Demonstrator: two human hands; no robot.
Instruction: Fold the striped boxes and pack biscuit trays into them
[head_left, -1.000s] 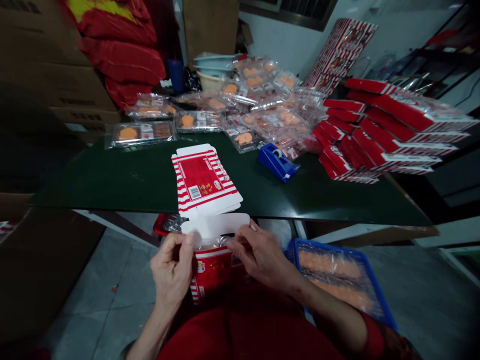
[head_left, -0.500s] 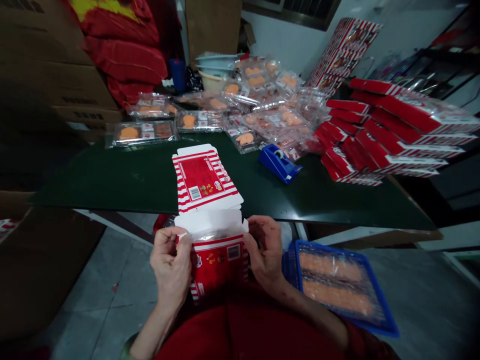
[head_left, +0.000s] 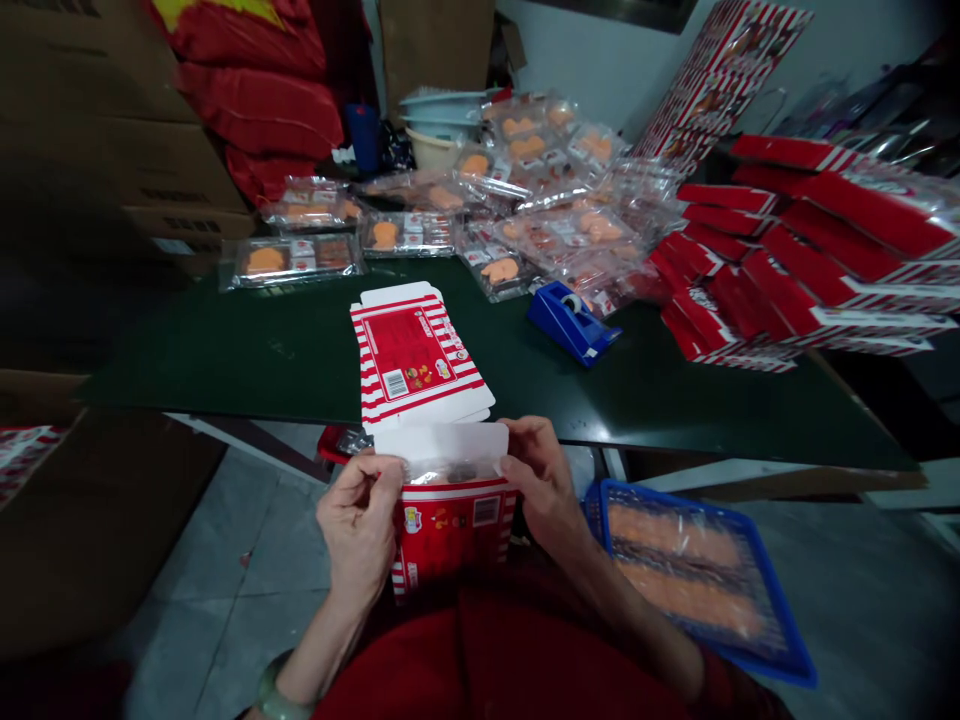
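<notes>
A red-and-white striped carton (head_left: 454, 530) is held upright against my body, its white top flap (head_left: 442, 440) raised and clear plastic wrapping showing in its mouth. My left hand (head_left: 360, 525) pinches the carton's upper left corner between thumb and fingers. At the upper right corner my right hand (head_left: 544, 480) grips the other edge, thumb in front. Just beyond, flat striped cartons (head_left: 409, 350) lie stacked at the table's near edge. To their right stands a blue tape dispenser (head_left: 571, 322).
Clear packs with orange pieces (head_left: 525, 230) pile up at the back of the green table (head_left: 225, 350). Filled cartons (head_left: 817, 250) are stacked on the right. A blue basket (head_left: 780, 620) with wrapped packs is low on the right. Brown boxes (head_left: 165, 170) stand at left.
The small side flaps at the carton's mouth no longer stick out, and my fingers have closed in at its corners. The view has shifted slightly, moving the scene rightward.
</notes>
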